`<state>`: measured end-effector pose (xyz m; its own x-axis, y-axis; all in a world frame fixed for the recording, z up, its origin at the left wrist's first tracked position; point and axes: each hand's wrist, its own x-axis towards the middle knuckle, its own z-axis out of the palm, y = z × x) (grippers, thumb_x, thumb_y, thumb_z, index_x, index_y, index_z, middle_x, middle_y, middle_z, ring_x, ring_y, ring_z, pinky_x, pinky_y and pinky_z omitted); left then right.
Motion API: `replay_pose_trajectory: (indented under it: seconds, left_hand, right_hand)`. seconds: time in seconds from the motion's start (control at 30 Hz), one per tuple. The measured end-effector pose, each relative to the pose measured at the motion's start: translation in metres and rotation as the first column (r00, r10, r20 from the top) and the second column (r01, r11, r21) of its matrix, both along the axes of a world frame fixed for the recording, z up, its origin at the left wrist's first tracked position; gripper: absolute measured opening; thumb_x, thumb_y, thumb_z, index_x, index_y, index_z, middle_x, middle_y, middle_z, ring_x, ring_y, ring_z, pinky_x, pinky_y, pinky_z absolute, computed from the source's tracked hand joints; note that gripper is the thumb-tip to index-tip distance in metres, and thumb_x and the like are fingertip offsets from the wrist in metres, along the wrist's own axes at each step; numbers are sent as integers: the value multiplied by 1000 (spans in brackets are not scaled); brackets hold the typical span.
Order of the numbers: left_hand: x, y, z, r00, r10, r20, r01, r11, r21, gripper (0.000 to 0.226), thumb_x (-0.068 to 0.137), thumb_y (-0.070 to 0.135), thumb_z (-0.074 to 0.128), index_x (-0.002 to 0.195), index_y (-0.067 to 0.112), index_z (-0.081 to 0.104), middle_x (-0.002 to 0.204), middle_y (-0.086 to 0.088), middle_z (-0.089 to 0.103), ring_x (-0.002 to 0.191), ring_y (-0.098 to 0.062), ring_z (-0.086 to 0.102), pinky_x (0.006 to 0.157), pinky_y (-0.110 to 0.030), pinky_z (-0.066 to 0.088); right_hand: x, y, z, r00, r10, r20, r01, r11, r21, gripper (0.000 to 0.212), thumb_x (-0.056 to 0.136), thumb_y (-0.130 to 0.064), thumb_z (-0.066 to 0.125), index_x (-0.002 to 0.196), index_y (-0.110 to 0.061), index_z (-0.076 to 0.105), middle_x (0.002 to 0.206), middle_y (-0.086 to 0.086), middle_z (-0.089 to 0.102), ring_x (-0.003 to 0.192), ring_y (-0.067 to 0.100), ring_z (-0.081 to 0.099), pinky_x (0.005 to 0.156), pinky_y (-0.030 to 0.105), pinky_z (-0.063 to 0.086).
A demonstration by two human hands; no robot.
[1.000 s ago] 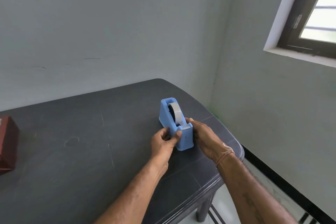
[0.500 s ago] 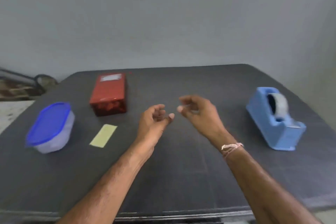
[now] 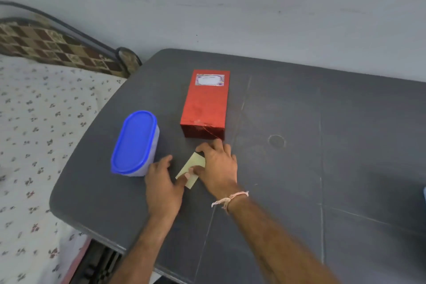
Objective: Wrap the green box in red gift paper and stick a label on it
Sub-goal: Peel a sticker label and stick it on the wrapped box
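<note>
The box wrapped in red paper point(image 3: 205, 106) lies on the dark grey table point(image 3: 299, 145), with a white label point(image 3: 209, 80) stuck on the far end of its top. Just in front of it a pale yellow-green paper slip point(image 3: 192, 165) lies flat on the table. My right hand point(image 3: 217, 168) rests over the slip's right side, thumb and forefinger touching it. My left hand point(image 3: 162, 183) lies flat beside the slip, its thumb tip on the near end. Neither hand has lifted the slip.
A tub with a blue lid point(image 3: 136, 143) stands left of my left hand, nearly touching it. A bed with a flowered sheet point(image 3: 41, 122) runs along the table's left edge. A sliver of the blue tape dispenser point(image 3: 424, 196) shows at the far right.
Both hands left the blue tape dispenser, swung left across the table and came down onto the yellow-green slip. My view turned left with them.
</note>
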<state>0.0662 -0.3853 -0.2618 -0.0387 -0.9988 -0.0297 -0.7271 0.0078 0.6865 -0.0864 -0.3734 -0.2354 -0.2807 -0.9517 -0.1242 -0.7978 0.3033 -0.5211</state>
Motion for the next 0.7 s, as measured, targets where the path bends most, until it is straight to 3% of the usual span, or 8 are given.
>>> replay_pose_trajectory:
  seconds: [0.23, 0.4, 0.63, 0.7]
  left_hand:
    - [-9, 3, 20, 993, -37, 111, 23, 992, 123, 55, 78, 13, 87, 128, 21, 63, 112, 1, 55, 105, -23, 58, 84, -33, 51]
    - [-16, 3, 38, 985, -39, 167, 5, 979, 204, 54, 80, 23, 85, 128, 24, 61, 117, -1, 59, 109, -24, 53, 82, -37, 50]
    - [-19, 4, 37, 961, -78, 267, 23, 978, 205, 30, 85, 24, 80, 110, 29, 64, 110, 3, 57, 103, -22, 52, 75, -41, 54]
    - [-17, 1, 36, 967, -72, 244, 19, 977, 215, 21, 84, 23, 80, 98, 30, 65, 105, 5, 57, 98, -20, 51, 72, -40, 53]
  right_hand:
    - [15, -6, 15, 998, 42, -51, -33, 986, 163, 21, 95, -24, 65, 114, -15, 64, 121, 5, 55, 117, 28, 49, 89, 39, 52]
    - [26, -3, 20, 997, 24, -73, -10, 984, 178, 40, 95, -20, 65, 133, -17, 52, 131, 5, 45, 119, 26, 47, 83, 38, 55]
    - [19, -3, 21, 985, 124, -120, -98, 974, 203, 16, 91, -8, 61, 104, -17, 65, 107, 2, 61, 109, 24, 51, 74, 36, 52]
    - [15, -3, 21, 996, 86, -30, -76, 967, 244, 16, 89, -8, 62, 97, -20, 69, 100, -1, 64, 103, 19, 53, 72, 33, 49]
